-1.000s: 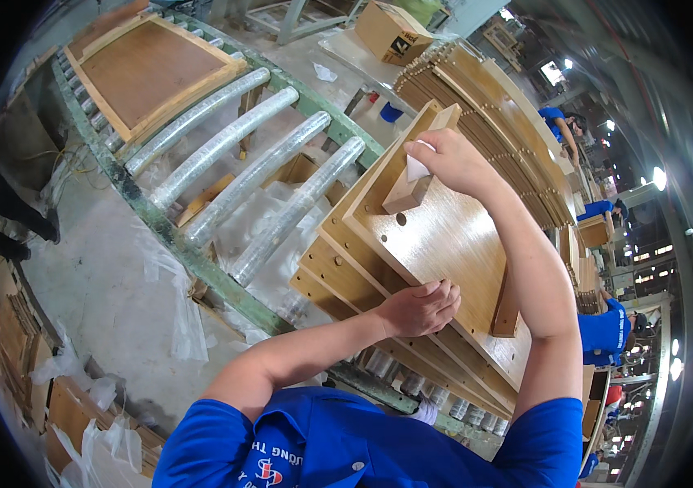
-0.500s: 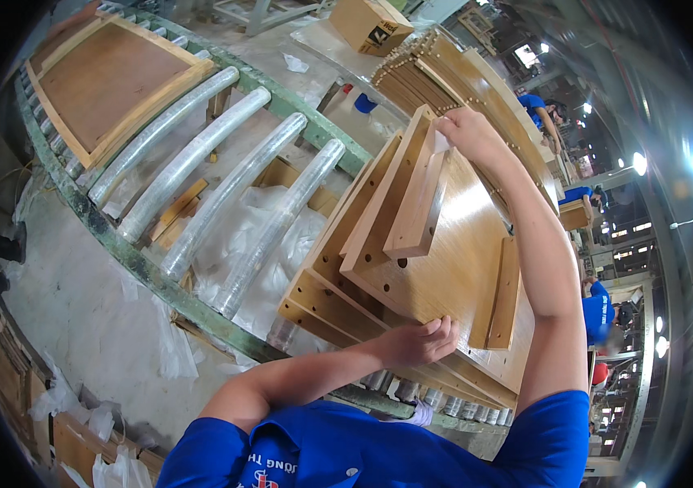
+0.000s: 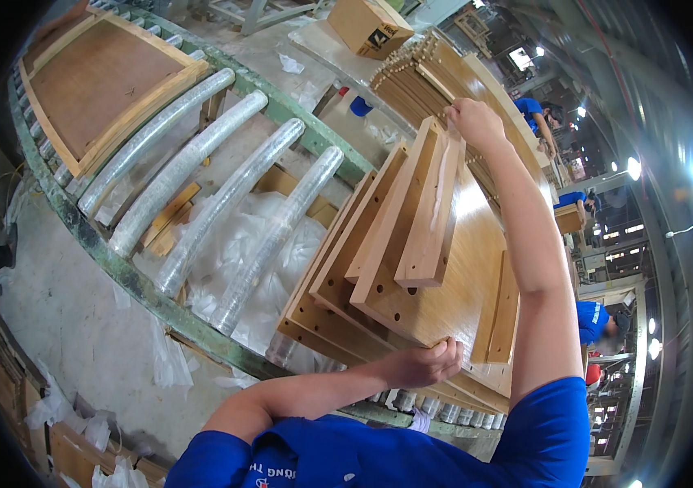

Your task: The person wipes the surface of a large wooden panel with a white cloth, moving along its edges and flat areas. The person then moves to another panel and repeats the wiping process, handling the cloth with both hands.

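Note:
A stack of varnished wooden panels [image 3: 468,211] with drilled rails lies in front of me. At the stack's near edge my left hand [image 3: 424,363] is closed, fingertips pinching the rim of the top panel. My right hand [image 3: 476,124] reaches to the far end and closes around the end of the top wooden rail [image 3: 432,220]. A thin whitish strip [image 3: 447,167] runs along that rail; I cannot tell what it is. Tilted rails with dark holes [image 3: 379,220] fan out on the left side. A shorter wooden rail [image 3: 502,313] lies on the panel's right part.
A green-framed roller conveyor [image 3: 200,163] curves to the left, carrying a framed brown panel [image 3: 110,81]. Behind the stack stand many thin boards [image 3: 428,69] and a cardboard box [image 3: 369,28]. Plastic wrap [image 3: 240,244] lies under the rollers. Co-workers in blue [image 3: 533,114] stand at the right.
The top panel and its rails have shifted toward me and slightly right. My left hand moved nearer with the edge; my right hand stays at the far end, slightly farther out.

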The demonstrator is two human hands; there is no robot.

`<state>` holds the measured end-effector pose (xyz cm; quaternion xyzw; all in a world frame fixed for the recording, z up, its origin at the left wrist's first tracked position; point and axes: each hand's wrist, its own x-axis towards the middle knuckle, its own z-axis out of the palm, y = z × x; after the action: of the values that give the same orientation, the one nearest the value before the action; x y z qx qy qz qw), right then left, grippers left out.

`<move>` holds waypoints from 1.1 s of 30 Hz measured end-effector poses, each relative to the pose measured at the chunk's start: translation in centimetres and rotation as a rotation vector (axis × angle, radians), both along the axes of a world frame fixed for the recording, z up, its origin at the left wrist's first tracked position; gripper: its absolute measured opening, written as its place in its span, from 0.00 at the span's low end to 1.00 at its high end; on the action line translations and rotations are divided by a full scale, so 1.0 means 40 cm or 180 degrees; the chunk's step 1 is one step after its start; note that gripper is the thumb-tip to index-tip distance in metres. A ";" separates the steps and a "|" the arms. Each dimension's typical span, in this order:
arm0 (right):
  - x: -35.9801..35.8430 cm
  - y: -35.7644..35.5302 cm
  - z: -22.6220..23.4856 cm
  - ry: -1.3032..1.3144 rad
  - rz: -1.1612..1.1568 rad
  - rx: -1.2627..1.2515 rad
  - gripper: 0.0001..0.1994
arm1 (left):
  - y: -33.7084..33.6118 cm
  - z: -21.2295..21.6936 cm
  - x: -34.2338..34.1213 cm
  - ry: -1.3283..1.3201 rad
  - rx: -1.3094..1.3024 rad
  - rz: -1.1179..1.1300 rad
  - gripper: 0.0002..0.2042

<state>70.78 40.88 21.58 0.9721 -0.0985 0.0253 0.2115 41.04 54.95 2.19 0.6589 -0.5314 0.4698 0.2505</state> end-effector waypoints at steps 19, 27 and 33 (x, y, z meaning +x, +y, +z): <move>0.065 -0.035 -0.059 -0.0155 0.0200 0.0025 0.17 | -0.003 -0.009 0.002 -0.0015 0.0082 0.0070 0.15; 0.005 0.019 -0.051 -0.0095 0.0172 0.0150 0.17 | 0.004 -0.003 0.011 -0.0017 0.0028 -0.0010 0.15; -0.088 0.058 -0.043 -0.0075 0.0334 0.0315 0.18 | 0.012 0.013 0.005 0.0272 0.0038 -0.0297 0.14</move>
<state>67.25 43.18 19.87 0.9848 -0.0509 0.0429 0.1604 41.26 55.42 2.71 0.6544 -0.5531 0.4259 0.2907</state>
